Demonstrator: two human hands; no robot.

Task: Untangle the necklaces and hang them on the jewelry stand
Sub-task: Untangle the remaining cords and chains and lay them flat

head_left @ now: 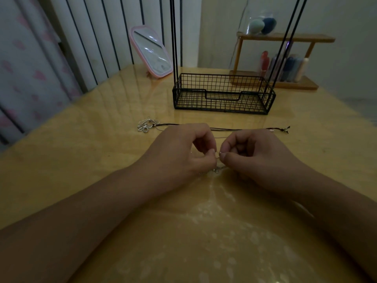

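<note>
Two hands meet near the middle of the glossy yellow table [81, 152], fingers curled inward. The left hand [179, 152] and the right hand [253, 158] each pinch a fine silver chain [216, 170] between thumb and fingertip, the two grips almost touching; a short glinting length of the chain hangs down from them to the table, too thin to trace further. Just beyond the knuckles lies a second necklace — a dark cord [234, 129] stretched left to right across the table, with a silver looped pendant [147, 125] at its left end and small beads at its right end. So two necklaces can be counted, one pinched, one lying flat. Farther back stands the jewelry stand [223, 94], a black wire basket with thin black rods rising on both sides out of view, nothing hanging on them. Behind it are one pink-framed mirror [151, 53], tilted back, and one wooden shelf [285, 38] holding two egg-shaped sponges — the bottles below are blurred.
</note>
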